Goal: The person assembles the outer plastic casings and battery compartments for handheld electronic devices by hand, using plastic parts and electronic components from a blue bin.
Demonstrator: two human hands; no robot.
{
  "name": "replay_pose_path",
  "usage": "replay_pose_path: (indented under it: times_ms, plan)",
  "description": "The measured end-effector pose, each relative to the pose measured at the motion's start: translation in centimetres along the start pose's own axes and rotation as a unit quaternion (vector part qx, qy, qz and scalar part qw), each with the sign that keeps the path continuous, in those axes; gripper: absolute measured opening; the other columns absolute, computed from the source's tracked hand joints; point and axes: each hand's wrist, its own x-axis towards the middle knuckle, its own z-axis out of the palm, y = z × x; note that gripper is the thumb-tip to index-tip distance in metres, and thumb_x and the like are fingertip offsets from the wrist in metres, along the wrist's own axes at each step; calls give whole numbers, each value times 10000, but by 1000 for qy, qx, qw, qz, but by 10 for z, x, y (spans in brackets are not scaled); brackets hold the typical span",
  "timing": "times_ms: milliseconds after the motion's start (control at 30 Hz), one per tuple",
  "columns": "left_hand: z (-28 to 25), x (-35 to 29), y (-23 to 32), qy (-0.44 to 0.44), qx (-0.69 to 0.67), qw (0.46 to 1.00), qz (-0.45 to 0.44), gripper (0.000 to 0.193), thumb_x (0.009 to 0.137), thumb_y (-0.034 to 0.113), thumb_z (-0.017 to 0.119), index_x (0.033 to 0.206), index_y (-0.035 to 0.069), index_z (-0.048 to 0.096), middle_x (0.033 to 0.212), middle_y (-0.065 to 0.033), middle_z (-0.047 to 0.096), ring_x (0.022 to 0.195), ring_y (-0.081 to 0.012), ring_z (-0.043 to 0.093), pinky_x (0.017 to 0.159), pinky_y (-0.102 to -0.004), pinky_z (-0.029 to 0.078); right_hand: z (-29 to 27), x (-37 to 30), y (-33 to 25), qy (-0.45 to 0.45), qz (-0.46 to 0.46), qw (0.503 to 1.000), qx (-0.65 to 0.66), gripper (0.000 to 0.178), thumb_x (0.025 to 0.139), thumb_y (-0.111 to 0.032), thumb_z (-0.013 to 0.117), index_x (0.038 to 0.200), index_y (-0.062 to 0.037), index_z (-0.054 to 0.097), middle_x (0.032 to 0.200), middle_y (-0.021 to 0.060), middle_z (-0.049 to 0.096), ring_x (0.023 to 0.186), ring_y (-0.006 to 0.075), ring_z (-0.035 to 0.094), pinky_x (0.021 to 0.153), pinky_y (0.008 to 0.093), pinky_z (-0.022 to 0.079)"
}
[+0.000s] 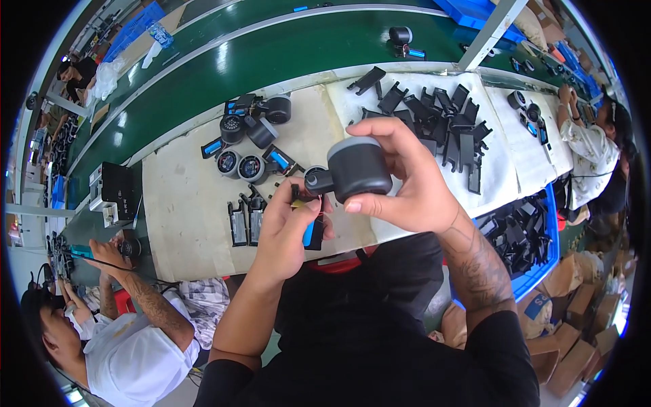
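Observation:
My right hand (424, 180) grips a black cylindrical housing (359, 169) with a grey rim, thumb below and fingers above. A short rounded arm juts from the housing toward my left hand (288, 227). The left fingers are closed on a dark holder with a blue battery (312, 234), and thin wires run up toward the housing. Part of the holder is hidden behind the fingers. Left of this hand, empty-looking black brackets (239, 224) lie on the table. Beyond them sit several round housings (251, 168), some showing their insides, along with blue batteries (211, 148).
A heap of black plastic brackets (441, 115) covers the right of the worktable (180, 203). Beside me a blue bin (553, 247) holds more black parts. A green conveyor (271, 47) runs behind the table. Co-workers sit at both sides, one person's hand (108, 256) near at left.

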Motion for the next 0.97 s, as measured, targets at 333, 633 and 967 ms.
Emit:
replay_pose_path:
  times_ms: [333, 633, 967]
  plan:
    - [-2, -2, 9, 6, 19, 998, -66, 155, 948, 60, 657, 1077, -24, 638, 924, -130, 721, 766, -202, 734, 672, -296, 600, -9, 8, 4, -35, -6, 999, 27, 678, 828, -88, 859, 1413, -13, 525, 1231, 105, 630, 1128, 195, 655, 937, 335, 564]
    - [4, 0, 6, -27, -7, 996, -82, 168, 938, 51, 660, 1087, -27, 663, 950, -138, 735, 757, -207, 741, 677, -298, 609, -23, 11, 1, -78, 48, 993, 74, 790, 803, -203, 894, 1449, 15, 495, 1251, 110, 632, 1167, 182, 607, 1046, 342, 469]
    - [7, 0, 0, -30, 25, 995, -95, 184, 938, 38, 632, 1105, -32, 665, 934, -134, 721, 748, -195, 729, 705, -294, 617, -36, 17, -4, -156, 28, 987, -2, 618, 867, -78, 815, 1422, -36, 545, 1262, 115, 624, 1150, 178, 638, 1016, 349, 524]
